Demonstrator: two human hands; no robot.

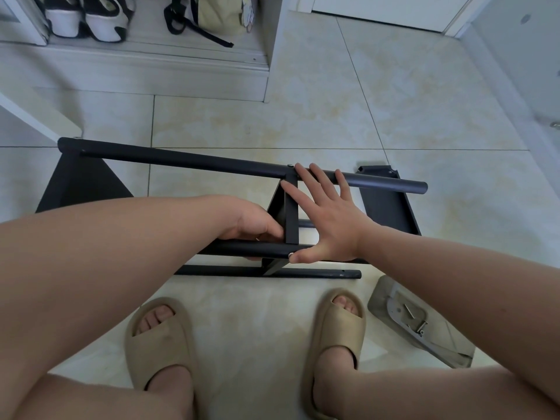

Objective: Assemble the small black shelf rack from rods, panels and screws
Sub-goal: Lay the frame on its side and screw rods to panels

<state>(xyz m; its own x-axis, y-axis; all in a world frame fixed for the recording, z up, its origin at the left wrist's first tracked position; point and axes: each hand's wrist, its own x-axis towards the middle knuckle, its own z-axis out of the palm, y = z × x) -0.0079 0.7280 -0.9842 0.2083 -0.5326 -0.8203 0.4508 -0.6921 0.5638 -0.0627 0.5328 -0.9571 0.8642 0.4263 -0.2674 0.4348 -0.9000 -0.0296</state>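
A clear plastic bag [378,304] lies on the floor tiles by the right foot, holding a few screws [421,327] and a flat metal tool [397,310]. An open cupboard alcove [212,60] at the far left holds shoes [88,19] and a yellow bag [218,13].

The black shelf rack [188,160] lies on its side on the floor before the tan slippers [160,338]. The left hand [254,225] grips the near rod [236,248] beside the middle panel [291,213], its fingers curled under. The right hand [327,213] lies flat across that panel, fingers [318,177] spread onto the upper rod, and hides the joint.
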